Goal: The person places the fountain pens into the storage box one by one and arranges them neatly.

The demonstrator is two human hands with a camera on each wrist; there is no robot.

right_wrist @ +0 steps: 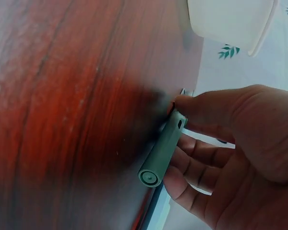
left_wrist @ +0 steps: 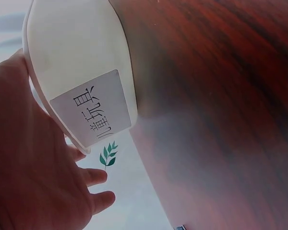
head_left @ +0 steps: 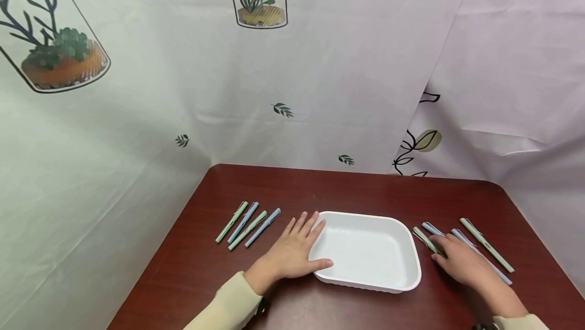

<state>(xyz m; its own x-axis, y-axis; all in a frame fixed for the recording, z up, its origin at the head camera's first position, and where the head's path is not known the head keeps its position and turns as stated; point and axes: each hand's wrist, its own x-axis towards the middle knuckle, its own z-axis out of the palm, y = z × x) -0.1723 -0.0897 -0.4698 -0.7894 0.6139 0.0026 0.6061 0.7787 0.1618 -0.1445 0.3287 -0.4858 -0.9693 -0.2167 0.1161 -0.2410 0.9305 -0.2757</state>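
A white rectangular plastic basin (head_left: pixel 365 254) with a rounded rim stands mid-table; its side bears a label (left_wrist: pixel 96 110) with printed characters. My left hand (head_left: pixel 297 251) rests on its left rim, fingers spread and straight, the thumb reaching over the near-left corner. At the right of the table, my right hand (head_left: pixel 463 264) pinches a light green pen (right_wrist: pixel 163 148) between thumb and fingers, close to the tabletop. Beside that hand lie a blue pen (head_left: pixel 431 228), a second blue pen (head_left: pixel 495 271) partly under it, and another green pen (head_left: pixel 486 246).
Several green and blue pens (head_left: pixel 249 223) lie slanted side by side at the left of the dark red wooden table (head_left: pixel 292 188). A white cloth backdrop (head_left: pixel 320 76) with plant prints hangs behind the table and along its sides.
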